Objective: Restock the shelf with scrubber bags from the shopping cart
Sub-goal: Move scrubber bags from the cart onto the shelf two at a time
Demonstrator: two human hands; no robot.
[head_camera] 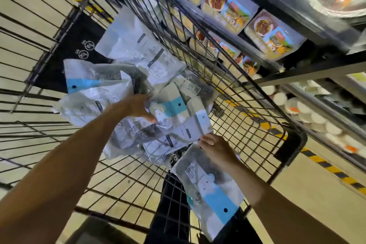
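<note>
Several clear scrubber bags with white and light-blue headers lie piled in the black wire shopping cart (243, 105). My left hand (136, 106) reaches into the pile and closes on a bag with a blue header (168, 107). My right hand (214, 147) pinches the white edge of another bag (190, 132) in the pile. One more scrubber bag (210, 190) hangs under my right wrist near the cart's front; whether that hand also holds it is unclear. A further bag (136, 45) leans against the cart's far wall.
Shelves (297, 69) run along the right, with packaged food trays (275, 35) above and white round lids (316, 117) lower down. Yellow-black floor tape (336, 170) passes beside the cart. A dark panel (75, 45) covers the cart's far end.
</note>
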